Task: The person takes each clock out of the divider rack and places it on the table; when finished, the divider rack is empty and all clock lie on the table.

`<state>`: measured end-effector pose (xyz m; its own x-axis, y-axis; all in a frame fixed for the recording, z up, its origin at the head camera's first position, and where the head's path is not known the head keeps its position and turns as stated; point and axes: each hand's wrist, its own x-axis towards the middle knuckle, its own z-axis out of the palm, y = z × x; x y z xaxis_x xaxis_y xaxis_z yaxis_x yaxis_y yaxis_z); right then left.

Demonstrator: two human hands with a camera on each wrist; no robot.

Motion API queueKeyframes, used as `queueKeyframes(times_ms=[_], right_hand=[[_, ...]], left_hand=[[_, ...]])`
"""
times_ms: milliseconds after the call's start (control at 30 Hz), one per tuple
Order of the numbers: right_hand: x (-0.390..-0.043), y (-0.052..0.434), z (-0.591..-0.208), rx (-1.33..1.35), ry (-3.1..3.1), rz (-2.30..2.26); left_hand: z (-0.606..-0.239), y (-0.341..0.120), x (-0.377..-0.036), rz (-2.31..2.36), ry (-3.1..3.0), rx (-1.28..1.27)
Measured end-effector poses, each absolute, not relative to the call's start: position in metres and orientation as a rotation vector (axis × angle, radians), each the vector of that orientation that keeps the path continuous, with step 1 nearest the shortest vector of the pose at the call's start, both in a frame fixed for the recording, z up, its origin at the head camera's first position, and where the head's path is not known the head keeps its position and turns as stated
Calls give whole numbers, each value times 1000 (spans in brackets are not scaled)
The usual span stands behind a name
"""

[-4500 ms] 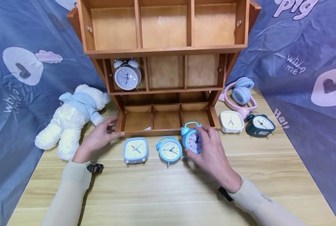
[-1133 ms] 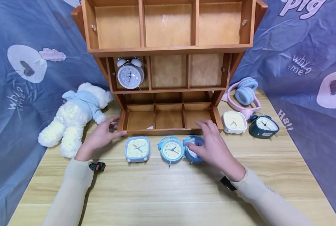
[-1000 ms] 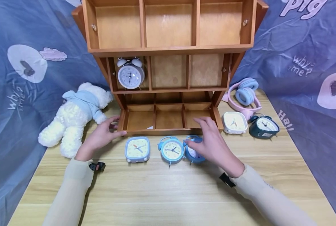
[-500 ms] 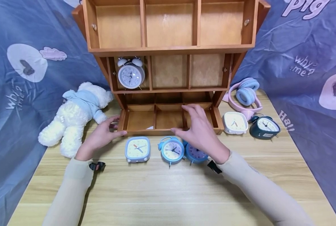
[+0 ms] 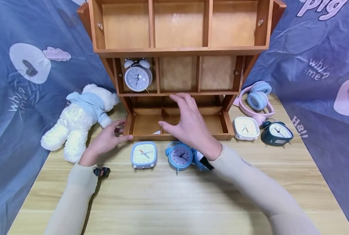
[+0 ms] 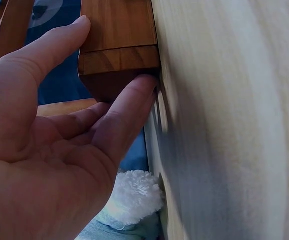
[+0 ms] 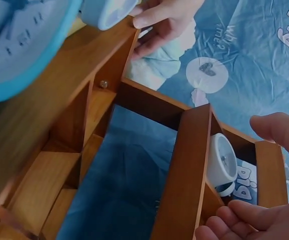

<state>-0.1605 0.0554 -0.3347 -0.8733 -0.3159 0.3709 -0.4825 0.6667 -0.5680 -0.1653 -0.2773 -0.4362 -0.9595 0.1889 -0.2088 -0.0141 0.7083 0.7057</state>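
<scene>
Head view showed us a wooden shelf (image 5: 180, 52) standing at 12 o'clock on the table (image 5: 174, 202). Its open compartments faced 6 o'clock and its long axis ran from 9 to 3.

Our left hand (image 5: 105, 143) held the lower front corner of the shelf at 9 o'clock. In the left wrist view, the thumb lay on the top of this corner and the fingers (image 6: 129, 105) were curled under it, so it was a pinching grasp. Our right hand (image 5: 189, 125) hovered over the bottom tray of the shelf with relaxed, spread fingers, grasping nothing.

As we judged it, the work was in an early stage. Only the grey twin-bell clock (image 5: 138, 76) stood in a compartment, the left one of the middle row, upright with its dial toward 6 o'clock. On the table were five more:
- the square pale-blue clock (image 5: 144, 155), the round blue clock (image 5: 180, 157) and a second blue clock (image 5: 198, 156), this one mostly hidden under our right wrist, in a row just at 6 o'clock of the shelf;
- the white square clock (image 5: 245, 128) and the dark green clock (image 5: 277, 133) at 3 o'clock.

The round blue clock had its bells toward 12 o'clock.

A plush bear (image 5: 74, 120) lay at 9 o'clock, and headphones (image 5: 256, 98) at 2 o'clock.
</scene>
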Motion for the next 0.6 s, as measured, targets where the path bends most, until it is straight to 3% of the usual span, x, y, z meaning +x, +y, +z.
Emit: queueKeyframes(times_ms=[600], right_hand=[[-195, 10, -316, 709, -2483, 976]], left_hand=[[-434, -278, -166, 1103, 2626, 118]])
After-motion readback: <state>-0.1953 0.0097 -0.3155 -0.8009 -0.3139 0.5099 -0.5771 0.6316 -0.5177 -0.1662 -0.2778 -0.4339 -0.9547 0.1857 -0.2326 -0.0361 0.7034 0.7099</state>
